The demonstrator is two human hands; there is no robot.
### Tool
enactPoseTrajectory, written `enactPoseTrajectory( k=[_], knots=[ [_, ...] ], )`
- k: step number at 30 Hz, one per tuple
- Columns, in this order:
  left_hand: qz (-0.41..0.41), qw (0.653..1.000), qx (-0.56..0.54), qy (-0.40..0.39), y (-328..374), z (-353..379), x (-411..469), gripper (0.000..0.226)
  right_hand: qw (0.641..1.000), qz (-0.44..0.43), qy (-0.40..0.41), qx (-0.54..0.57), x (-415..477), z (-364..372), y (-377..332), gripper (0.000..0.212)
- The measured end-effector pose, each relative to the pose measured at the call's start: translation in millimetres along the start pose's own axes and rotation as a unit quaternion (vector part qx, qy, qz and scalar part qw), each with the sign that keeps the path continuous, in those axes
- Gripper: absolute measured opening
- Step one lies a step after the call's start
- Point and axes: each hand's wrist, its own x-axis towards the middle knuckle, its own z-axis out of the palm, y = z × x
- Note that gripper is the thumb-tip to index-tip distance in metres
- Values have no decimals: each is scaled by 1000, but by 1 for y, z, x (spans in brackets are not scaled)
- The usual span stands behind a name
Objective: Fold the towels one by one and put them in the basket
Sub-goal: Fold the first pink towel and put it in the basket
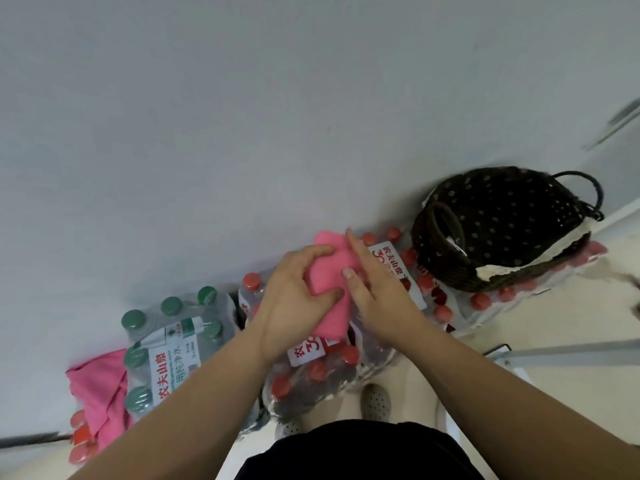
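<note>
A folded pink towel (329,271) lies on top of a shrink-wrapped pack of red-capped bottles (311,368) at the middle of the view. My left hand (298,296) grips its left side, fingers curled over the top and thumb on the near edge. My right hand (377,289) lies along its right edge with straight fingers, thumb on the towel. A second pink towel (100,396) lies crumpled at the lower left. The dark wicker basket (498,271) with polka-dot lining stands at the right on more red-capped bottles.
A pack of green-capped water bottles (169,341) sits left of the towel. A grey wall (242,116) rises right behind the packs. Light floor and a metal bar (568,351) lie at the right. My shoes (375,401) show below.
</note>
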Motion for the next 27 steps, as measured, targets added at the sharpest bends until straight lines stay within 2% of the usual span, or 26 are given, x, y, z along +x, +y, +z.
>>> enactPoseTrajectory(
  k=[4,7,12,17,20,22,24,27],
  knots=[
    [29,997,-54,43,35,19,15,57,991,34,34,128,10,-35,-12,56],
    [41,993,-89,65,61,39,28,55,964,24,48,261,19,-62,-8,51],
    [65,989,-86,99,104,80,55,57,941,1,75,330,32,-122,9,48],
    [115,989,20,92,133,128,81,60,962,-44,100,252,50,-193,61,47],
    [101,984,119,81,129,151,92,57,987,-21,91,130,63,-232,114,49],
    [63,978,186,74,119,163,93,54,999,19,32,36,71,-250,148,50],
    [26,975,215,57,108,171,90,56,996,64,-52,-44,79,-253,172,51],
    [1,978,206,40,99,179,85,63,989,75,-120,-42,93,-238,184,53]
  ],
)
